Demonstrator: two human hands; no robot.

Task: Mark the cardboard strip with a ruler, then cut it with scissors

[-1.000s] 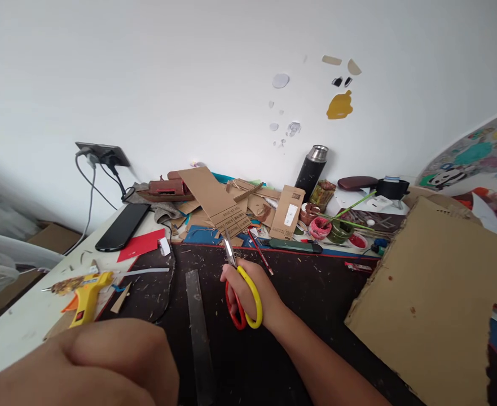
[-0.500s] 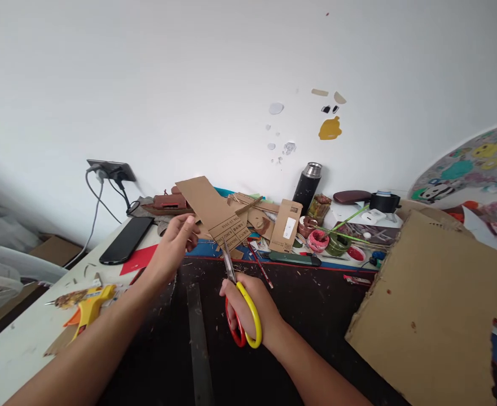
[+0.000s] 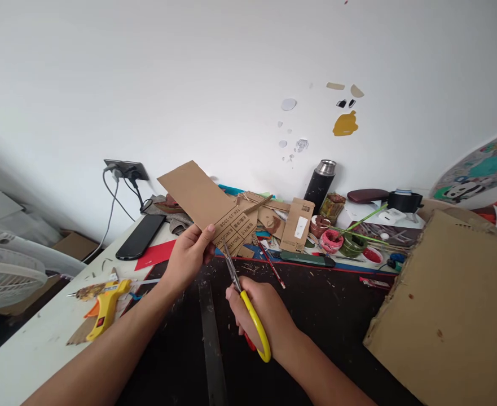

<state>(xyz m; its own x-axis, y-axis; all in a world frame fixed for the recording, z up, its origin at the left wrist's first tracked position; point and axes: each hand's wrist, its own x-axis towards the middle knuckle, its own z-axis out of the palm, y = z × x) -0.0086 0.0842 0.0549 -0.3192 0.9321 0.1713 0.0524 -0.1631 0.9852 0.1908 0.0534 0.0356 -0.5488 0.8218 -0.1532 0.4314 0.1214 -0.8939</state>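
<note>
Pinched by its lower left edge, a long piece of brown cardboard with printed lettering is in my left hand, thumb on top. My right hand grips a pair of scissors with yellow and red handles. The scissor blades point up and away, their tips at the cardboard's near edge beside the lettering. Most of the red handle is hidden behind my right hand. Below my hands a metal ruler lies on the dark mat.
At left are a yellow hot glue gun, a black phone and red paper. Behind stand a black thermos, paint pots and cardboard scraps. A green cutter lies ahead. A large cardboard sheet covers the right side.
My left hand, loosely beside the cardboard before, has closed on its edge. The cardboard has tilted and come nearer. The scissors' handles have drawn closer together. The whole view has shifted slightly left.
</note>
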